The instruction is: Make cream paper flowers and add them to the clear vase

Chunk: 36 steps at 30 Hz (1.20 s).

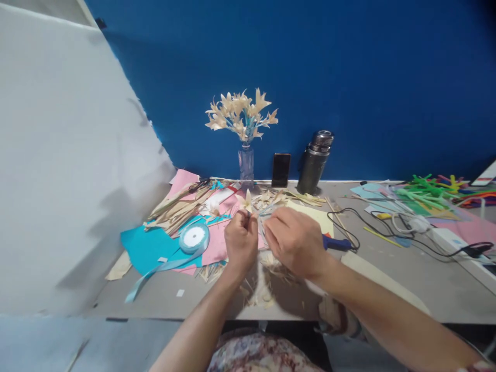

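My left hand (241, 243) is closed in a pinch around the base of a small cream husk flower (247, 200), whose pointed petals stand up above the fingers. Just to its right, my right hand (296, 238) has its fingers pressed together. Whatever it grips, if anything, is too small or hidden to make out. A roll of light blue ribbon (188, 244) lies left of my hands, its loose end trailing toward the table's front edge. Dry husk strips (182, 209) are heaped behind the roll. Husk scraps (259, 295) lie below my hands.
Behind stand a clear vase (246, 168) of husk flowers (238, 111), a phone (281, 170) and a thermos (314, 164). A blue-handled tool (336, 243), black cable (416, 248), power strip (463, 256) and green pipe cleaners (426, 194) lie right. Blue paper (149, 248) lies left.
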### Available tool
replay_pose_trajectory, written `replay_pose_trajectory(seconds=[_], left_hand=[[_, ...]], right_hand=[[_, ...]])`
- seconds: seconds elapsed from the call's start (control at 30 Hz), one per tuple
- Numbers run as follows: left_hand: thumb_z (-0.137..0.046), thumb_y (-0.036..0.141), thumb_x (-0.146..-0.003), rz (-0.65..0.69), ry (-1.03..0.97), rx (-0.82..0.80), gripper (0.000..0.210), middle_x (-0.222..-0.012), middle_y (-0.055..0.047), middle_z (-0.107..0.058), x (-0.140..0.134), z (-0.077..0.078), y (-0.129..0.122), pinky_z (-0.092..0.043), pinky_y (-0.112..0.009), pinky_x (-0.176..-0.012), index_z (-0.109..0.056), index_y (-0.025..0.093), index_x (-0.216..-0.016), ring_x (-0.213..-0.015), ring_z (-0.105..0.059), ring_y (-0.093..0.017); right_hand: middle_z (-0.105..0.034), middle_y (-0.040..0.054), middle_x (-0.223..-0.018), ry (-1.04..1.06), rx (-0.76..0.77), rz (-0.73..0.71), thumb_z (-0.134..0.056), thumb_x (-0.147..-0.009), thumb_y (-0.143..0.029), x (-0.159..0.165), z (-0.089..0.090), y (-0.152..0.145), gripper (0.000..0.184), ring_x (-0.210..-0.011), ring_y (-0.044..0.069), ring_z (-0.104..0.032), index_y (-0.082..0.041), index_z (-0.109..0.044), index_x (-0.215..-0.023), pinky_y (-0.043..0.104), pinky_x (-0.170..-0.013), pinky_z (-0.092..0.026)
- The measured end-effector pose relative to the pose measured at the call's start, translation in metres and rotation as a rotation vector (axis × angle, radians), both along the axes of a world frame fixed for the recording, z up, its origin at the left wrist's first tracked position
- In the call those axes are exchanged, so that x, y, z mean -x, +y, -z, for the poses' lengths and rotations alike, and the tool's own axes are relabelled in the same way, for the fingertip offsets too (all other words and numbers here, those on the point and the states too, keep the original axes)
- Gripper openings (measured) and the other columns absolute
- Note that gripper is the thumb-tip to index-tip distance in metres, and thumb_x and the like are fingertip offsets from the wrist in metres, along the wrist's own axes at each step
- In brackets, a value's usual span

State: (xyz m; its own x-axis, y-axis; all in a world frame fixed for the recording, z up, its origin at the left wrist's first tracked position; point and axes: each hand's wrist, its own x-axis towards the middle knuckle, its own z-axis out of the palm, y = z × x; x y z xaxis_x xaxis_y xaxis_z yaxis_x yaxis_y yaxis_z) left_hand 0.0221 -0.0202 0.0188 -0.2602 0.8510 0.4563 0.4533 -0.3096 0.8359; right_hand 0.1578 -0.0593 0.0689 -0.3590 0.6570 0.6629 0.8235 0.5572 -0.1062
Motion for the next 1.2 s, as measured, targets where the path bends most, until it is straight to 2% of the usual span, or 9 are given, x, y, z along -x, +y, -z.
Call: replay_pose_trajectory(seconds=[0.17, 0.33, 0.5, 0.57, 0.67, 0.83, 0.93, 1.0, 1.2], left_hand=[[-0.057, 0.032, -0.087, 0.386, 0.132, 0.052, 0.025, -0.058, 0.002, -0.055, 0.011, -0.009, -0.017, -0.035, -0.024, -0.056, -0.056, 0.019, -0.066, -0.055, -0.047, -0.012], [-0.065, 0.038, -0.082, 0.615, -0.238, 0.157, 0.024, -0.062, 0.001, -0.058, 0.016, -0.021, -0.019, -0.036, -0.023, -0.051, -0.06, 0.017, -0.07, -0.049, -0.045, -0.009], [-0.07, 0.043, -0.076, 0.335, -0.576, 0.241, 0.029, -0.049, 0.007, -0.047, 0.014, -0.02, -0.006, -0.034, -0.021, -0.045, -0.055, 0.018, -0.073, -0.042, -0.039, -0.008], [-0.07, 0.04, -0.075, 0.198, -0.471, 0.219, 0.029, -0.048, 0.007, -0.045, 0.012, -0.019, -0.003, -0.037, -0.021, -0.046, -0.053, 0.018, -0.066, -0.044, -0.042, -0.009], [-0.067, 0.032, -0.076, 0.123, -0.29, 0.159, 0.025, -0.051, 0.006, -0.045, 0.009, -0.016, -0.004, -0.037, -0.021, -0.049, -0.052, 0.018, -0.062, -0.05, -0.045, -0.01], [-0.062, 0.032, -0.081, 0.363, -0.155, 0.192, 0.022, -0.055, 0.003, -0.052, 0.008, -0.022, -0.022, -0.038, -0.022, -0.051, -0.058, 0.017, -0.064, -0.053, -0.047, -0.011], [-0.065, 0.033, -0.081, 0.601, -0.123, 0.251, 0.021, -0.057, 0.001, -0.057, 0.011, -0.033, -0.032, -0.039, -0.022, -0.053, -0.064, 0.016, -0.068, -0.054, -0.05, -0.011], [-0.068, 0.035, -0.079, 0.687, -0.237, 0.295, 0.021, -0.058, 0.0, -0.057, 0.014, -0.037, -0.032, -0.039, -0.022, -0.053, -0.065, 0.016, -0.07, -0.053, -0.049, -0.011], [-0.071, 0.041, -0.074, 0.321, -0.601, 0.317, 0.029, -0.049, 0.005, -0.049, 0.018, -0.029, -0.016, -0.034, -0.02, -0.044, -0.057, 0.016, -0.071, -0.043, -0.041, -0.008]], right_hand=[[-0.065, 0.0017, -0.062, 0.063, 0.736, -0.047, -0.065, -0.069, -0.019, -0.032, -0.061, 0.062, 0.01, -0.059, 0.014, -0.053, -0.018, -0.073, -0.063, 0.026, -0.053, -0.031], [-0.063, 0.0011, -0.056, 0.429, 1.339, -0.41, -0.072, -0.057, -0.025, -0.037, -0.034, 0.103, 0.012, -0.049, 0.01, -0.044, -0.014, -0.072, -0.061, 0.024, -0.048, -0.03], [-0.058, 0.0002, -0.058, 0.774, 0.859, -0.3, -0.059, -0.079, -0.03, 0.002, 0.027, 0.047, 0.021, -0.053, 0.012, -0.046, -0.016, -0.065, -0.065, 0.025, -0.051, -0.035], [-0.059, 0.0032, -0.063, 0.575, 0.361, -0.108, -0.054, -0.086, -0.025, 0.012, 0.034, 0.018, 0.028, -0.064, 0.015, -0.052, -0.017, -0.064, -0.061, 0.027, -0.06, -0.038], [-0.062, 0.0062, -0.068, 0.092, 0.013, 0.004, -0.051, -0.089, -0.019, 0.015, 0.016, -0.005, 0.027, -0.064, 0.016, -0.051, -0.017, -0.067, -0.067, 0.03, -0.059, -0.033], [-0.063, 0.0023, -0.06, -0.046, 0.514, 0.002, -0.067, -0.075, -0.022, -0.01, -0.054, 0.044, 0.015, -0.055, 0.013, -0.049, -0.018, -0.071, -0.061, 0.028, -0.052, -0.028], [-0.065, -0.0011, -0.054, -0.02, 1.224, -0.422, -0.078, -0.061, -0.026, -0.031, -0.068, 0.091, 0.008, -0.049, 0.011, -0.047, -0.019, -0.075, -0.061, 0.024, -0.049, -0.03], [-0.063, -0.0009, -0.05, 0.101, 1.418, -0.588, -0.082, -0.053, -0.029, -0.035, -0.055, 0.106, 0.017, -0.046, 0.009, -0.044, -0.016, -0.076, -0.062, 0.023, -0.046, -0.028], [-0.064, 0.0027, -0.061, 0.817, 0.841, -0.374, -0.065, -0.08, -0.042, 0.002, 0.02, 0.054, 0.028, -0.054, 0.014, -0.053, -0.017, -0.072, -0.07, 0.026, -0.051, -0.036]])
